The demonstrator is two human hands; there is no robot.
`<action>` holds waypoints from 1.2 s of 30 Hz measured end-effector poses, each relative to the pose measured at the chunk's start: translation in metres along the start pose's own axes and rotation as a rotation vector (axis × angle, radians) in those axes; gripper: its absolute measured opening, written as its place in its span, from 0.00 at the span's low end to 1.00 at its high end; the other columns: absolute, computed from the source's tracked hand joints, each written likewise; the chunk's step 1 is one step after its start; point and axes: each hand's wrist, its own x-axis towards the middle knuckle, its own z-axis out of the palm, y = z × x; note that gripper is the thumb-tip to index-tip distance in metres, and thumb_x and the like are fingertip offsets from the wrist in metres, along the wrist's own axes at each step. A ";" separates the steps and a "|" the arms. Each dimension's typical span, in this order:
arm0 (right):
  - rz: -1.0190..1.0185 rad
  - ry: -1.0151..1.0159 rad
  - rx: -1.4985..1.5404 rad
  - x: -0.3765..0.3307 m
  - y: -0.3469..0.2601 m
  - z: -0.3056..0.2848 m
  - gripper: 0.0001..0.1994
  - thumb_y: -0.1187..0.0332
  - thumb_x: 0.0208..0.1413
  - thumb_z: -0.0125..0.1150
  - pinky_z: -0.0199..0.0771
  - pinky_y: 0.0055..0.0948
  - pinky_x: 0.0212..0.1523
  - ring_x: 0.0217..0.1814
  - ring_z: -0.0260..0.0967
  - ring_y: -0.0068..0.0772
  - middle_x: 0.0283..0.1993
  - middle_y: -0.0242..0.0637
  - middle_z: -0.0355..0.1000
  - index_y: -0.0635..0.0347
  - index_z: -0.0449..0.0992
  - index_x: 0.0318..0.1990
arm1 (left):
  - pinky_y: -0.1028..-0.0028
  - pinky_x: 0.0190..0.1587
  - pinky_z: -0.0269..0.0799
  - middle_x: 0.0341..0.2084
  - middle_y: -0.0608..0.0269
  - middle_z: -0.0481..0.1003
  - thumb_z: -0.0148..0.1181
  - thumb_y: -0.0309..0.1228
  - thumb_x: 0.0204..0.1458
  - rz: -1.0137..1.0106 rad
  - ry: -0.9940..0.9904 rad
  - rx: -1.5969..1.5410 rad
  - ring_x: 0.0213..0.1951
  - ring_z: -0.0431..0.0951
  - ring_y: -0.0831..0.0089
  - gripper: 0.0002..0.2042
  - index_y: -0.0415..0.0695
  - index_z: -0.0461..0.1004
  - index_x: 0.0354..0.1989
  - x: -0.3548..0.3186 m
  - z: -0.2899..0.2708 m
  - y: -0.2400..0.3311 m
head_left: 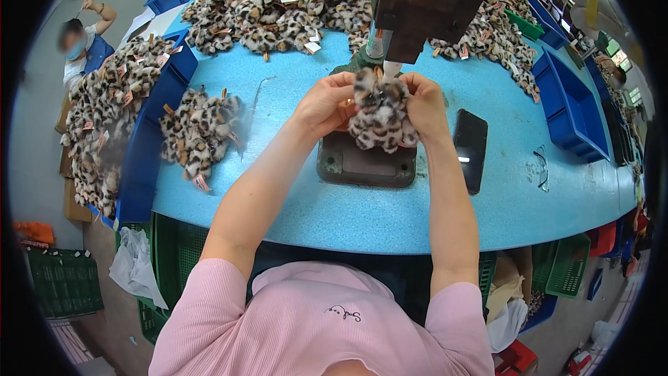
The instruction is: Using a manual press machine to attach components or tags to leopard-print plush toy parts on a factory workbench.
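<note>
Between both hands I hold a small spotted plush toy (pixel 381 115), white and brown with black patches, up against the white tip of a dark bench press (pixel 431 7). My left hand (pixel 327 106) pinches its left side, and my right hand (pixel 424 106) grips its right side. Below the toy sits the press's dark metal base (pixel 365 163), partly covered by it. To the left of my left forearm lies a small pile of similar plush toys (pixel 200 129) with tags.
A blue bin (pixel 156 129) heaped with plush toys stands at the left. Large toy heaps (pixel 278 0) cover the table's far side. Right of my arm lie a black phone (pixel 470 150), glasses (pixel 541 168) and a blue crate (pixel 570 108). A masked person (pixel 87 49) is at far left.
</note>
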 end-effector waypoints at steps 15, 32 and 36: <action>0.250 -0.040 0.155 -0.007 -0.004 -0.013 0.05 0.78 0.49 0.49 0.62 0.16 0.28 0.29 0.61 0.14 0.28 0.30 0.68 0.65 0.70 0.33 | 0.81 0.11 0.63 0.20 0.67 0.72 0.50 0.17 0.42 0.135 0.257 0.898 0.17 0.70 0.83 0.09 0.38 0.72 0.33 0.011 0.007 -0.013; -0.083 -0.076 -0.295 0.001 -0.012 0.006 0.07 0.69 0.50 0.48 0.59 0.21 0.28 0.26 0.57 0.17 0.21 0.30 0.63 0.64 0.68 0.26 | 0.75 0.14 0.66 0.16 0.63 0.72 0.53 0.21 0.39 0.158 0.339 0.909 0.17 0.70 0.76 0.06 0.37 0.74 0.27 0.004 0.015 -0.010; -0.116 0.046 -0.359 -0.001 -0.014 -0.022 0.08 0.69 0.51 0.48 0.60 0.20 0.30 0.29 0.59 0.18 0.26 0.29 0.66 0.63 0.71 0.30 | 0.75 0.14 0.67 0.17 0.62 0.72 0.54 0.22 0.39 0.165 0.332 0.909 0.16 0.71 0.76 0.06 0.38 0.75 0.28 0.010 0.018 -0.017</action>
